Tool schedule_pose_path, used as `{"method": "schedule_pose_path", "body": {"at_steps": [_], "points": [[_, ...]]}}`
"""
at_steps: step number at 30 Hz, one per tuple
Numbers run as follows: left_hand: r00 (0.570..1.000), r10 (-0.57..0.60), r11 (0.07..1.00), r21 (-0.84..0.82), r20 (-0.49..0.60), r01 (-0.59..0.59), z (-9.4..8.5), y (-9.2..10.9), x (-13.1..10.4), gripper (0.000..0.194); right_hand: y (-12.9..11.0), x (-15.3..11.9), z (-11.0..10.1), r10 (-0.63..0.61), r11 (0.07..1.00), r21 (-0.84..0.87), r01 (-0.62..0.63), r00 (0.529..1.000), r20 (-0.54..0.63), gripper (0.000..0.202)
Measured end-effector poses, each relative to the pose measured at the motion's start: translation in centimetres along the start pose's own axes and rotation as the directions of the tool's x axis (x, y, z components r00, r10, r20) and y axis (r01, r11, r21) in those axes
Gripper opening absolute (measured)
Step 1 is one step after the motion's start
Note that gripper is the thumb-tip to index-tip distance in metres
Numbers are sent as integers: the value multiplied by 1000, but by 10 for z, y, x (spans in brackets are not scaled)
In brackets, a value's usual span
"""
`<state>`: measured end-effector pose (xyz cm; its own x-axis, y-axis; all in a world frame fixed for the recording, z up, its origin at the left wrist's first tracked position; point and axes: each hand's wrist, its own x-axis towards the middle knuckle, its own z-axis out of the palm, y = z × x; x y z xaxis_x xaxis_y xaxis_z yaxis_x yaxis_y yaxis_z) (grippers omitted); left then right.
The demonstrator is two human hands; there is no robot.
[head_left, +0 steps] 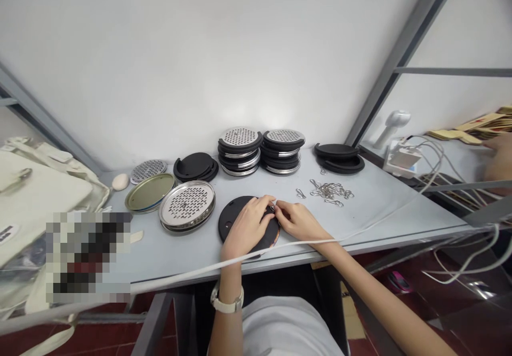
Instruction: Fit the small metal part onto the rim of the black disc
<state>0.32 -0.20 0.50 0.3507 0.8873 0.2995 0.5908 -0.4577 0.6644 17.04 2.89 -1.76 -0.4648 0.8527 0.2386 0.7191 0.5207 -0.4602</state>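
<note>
A round black disc (232, 212) lies flat near the table's front edge, partly covered by my hands. My left hand (248, 223) rests over it, thumb and fingers bent together at its right side. My right hand (298, 220) meets it there, with its fingertips pinched. Between the fingertips a bit of a small metal clip (272, 207) shows, at the disc's upper right rim; the rest is hidden. A loose pile of similar metal clips (333, 191) lies to the right of my hands.
Behind stand two stacks of perforated metal plates and black rings (240, 158) (282, 153). Black trays (338, 158) sit right; perforated plates (187, 204) and an olive lid (150, 191) sit left. A white cable (192, 274) crosses in front. Another person's hand (500, 156) is far right.
</note>
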Motion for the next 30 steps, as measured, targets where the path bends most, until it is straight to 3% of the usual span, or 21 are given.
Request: {"method": "schedule_pose_path", "body": {"at_steps": [30], "points": [[998, 66, 997, 42, 15, -66, 0, 1, 2, 28, 4, -1, 4, -29, 999, 43, 30, 999, -17, 27]]}}
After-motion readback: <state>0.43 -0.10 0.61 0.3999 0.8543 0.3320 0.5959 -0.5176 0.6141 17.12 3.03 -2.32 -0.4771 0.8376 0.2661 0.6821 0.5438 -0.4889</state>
